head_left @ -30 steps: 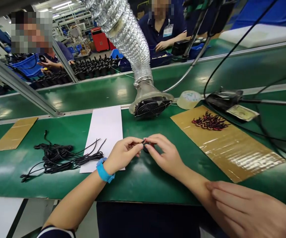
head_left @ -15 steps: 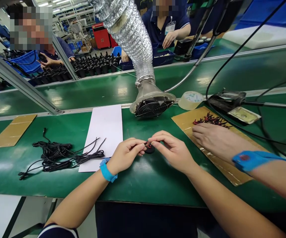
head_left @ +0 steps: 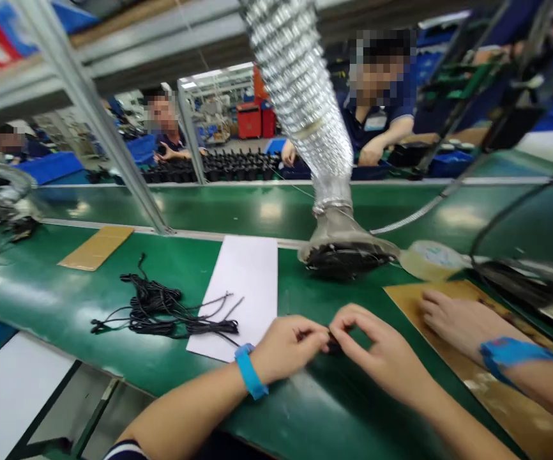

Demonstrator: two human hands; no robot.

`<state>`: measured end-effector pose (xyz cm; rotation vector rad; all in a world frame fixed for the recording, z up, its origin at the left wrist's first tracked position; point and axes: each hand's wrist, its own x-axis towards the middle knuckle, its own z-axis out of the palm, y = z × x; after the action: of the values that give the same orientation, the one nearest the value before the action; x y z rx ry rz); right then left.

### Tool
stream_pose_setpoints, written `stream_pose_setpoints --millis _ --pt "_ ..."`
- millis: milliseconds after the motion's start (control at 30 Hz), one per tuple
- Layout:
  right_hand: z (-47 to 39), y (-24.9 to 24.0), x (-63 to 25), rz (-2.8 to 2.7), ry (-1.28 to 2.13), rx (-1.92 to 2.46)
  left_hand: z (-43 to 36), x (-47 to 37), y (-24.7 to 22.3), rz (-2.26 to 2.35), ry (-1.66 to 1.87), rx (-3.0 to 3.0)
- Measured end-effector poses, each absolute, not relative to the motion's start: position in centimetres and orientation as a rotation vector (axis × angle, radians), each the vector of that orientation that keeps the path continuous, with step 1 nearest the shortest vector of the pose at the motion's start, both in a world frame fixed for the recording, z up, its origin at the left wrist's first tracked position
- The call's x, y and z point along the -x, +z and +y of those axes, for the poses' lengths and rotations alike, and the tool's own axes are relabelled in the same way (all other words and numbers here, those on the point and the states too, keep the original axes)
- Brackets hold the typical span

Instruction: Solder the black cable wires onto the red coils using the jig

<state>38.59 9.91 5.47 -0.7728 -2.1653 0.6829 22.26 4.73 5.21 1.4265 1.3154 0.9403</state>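
On brown board (head_left: 494, 399), co-worker's hand (head_left: 463, 329), newly arrived

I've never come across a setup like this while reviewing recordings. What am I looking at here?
There is no robot here: a person works bare-handed, seen from a camera worn on their head, looking forward and down. The left hand, with a blue wristband, and the right hand pinch a small dark part, too blurred to identify. On the green bench lie black cables, partly over a white sheet. At right, a co-worker's hand is over a brown board.
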Motion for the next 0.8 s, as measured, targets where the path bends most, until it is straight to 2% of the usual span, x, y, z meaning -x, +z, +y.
stream_pose_setpoints --millis 100,200,333,400,500,700,800 --pt "10.6 4.7 -38.3 -2.204 0.518 0.733 5.0 -22.8 4.1 1.441 1.087 -1.363" --pt "10.8 3.8 -37.9 -2.229 0.313 0.659 5.3 -23.1 2.6 1.596 1.208 -1.547" --pt "10.1 3.1 -37.6 -2.242 -0.065 0.570 5.3 -23.1 1.2 1.675 1.247 -1.870" --pt "9.8 3.1 -37.5 -2.231 -0.113 0.562 5.2 -22.9 1.4 1.686 1.232 -1.970" --pt "9.5 3.3 -37.4 -2.167 0.051 0.639 5.0 -22.6 2.7 1.638 1.251 -1.838" --pt "8.6 3.7 -36.7 -1.831 0.724 0.860 5.1 -22.3 4.3 1.350 1.362 -1.166" --pt "8.3 3.3 -36.2 -1.727 0.735 0.831 5.3 -22.2 4.2 1.278 1.379 -1.057"
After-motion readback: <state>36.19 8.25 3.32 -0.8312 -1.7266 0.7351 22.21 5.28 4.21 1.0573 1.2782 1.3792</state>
